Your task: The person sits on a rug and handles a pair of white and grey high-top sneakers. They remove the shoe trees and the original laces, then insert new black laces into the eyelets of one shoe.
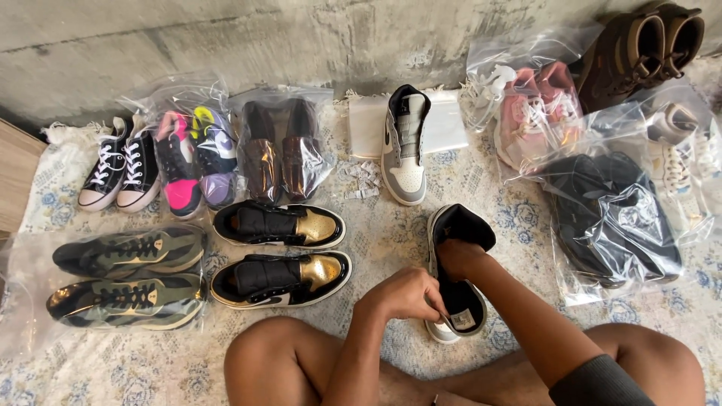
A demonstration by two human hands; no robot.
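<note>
Setting: a pale floral cloth [519, 214] spread on the floor against a bare concrete wall [226, 37], carrying pairs of shoes, some bagged. Far left edge: black-and-white canvas sneakers [120, 171]; beside them a pink, black and purple pair in a clear bag [195, 158]; then brown glossy dress shoes, bagged [282, 150]. Left edge, nearer: camouflage trainers in plastic [128, 278]. Centre: black-and-gold high-tops [282, 252], unbagged, toes toward the right. Far edge, middle: a single grey-and-white high-top [404, 146], upright, toe toward the person. Right side: pink shoes in a bag [534, 113], brown boots [639, 49] at the far right corner, dark shoes in a large clear bag [609, 214]. Item in hand: the matching grey-and-white sneaker [455, 301] at the near edge between the knees, long axis running away from the person, collar at the far end. The right hand [459, 256] is pushed inside the collar, its grip hidden. The left hand [406, 295] pinches the shoe's near end at its left rim, touching it, fingers closed.
</note>
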